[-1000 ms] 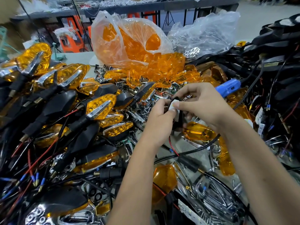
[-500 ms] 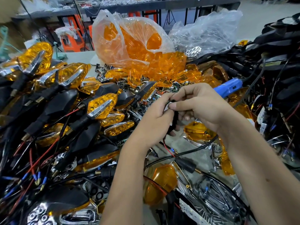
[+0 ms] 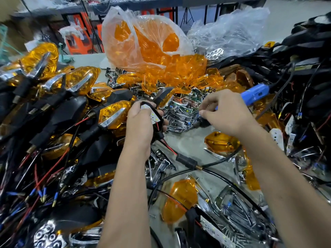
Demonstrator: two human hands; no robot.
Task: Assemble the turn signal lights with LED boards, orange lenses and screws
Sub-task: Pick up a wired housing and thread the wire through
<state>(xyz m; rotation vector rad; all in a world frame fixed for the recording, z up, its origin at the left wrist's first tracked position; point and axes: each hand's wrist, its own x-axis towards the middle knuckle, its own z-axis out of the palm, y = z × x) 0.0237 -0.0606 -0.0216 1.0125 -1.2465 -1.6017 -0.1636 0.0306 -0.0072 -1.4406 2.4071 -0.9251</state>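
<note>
My left hand grips a black turn signal housing with a white LED board seated in it; red and black wires trail from its stem. My right hand is apart from it, to the right, fingers curled over the pile of chrome reflectors; its fingertips pinch a small dark part, too small to identify. A blue electric screwdriver lies just behind the right hand. Loose orange lenses lie on the table near my forearms.
A plastic bag of orange lenses stands at the back centre, a clear bag of chrome parts beside it. Finished signal lights with wires are heaped on the left. Black housings and cables pile on the right. Screws lie near front.
The hands, which were together on the housing, have separated. My right hand moved right to the chrome pile; my left hand keeps the housing, its LED board now in sight.
</note>
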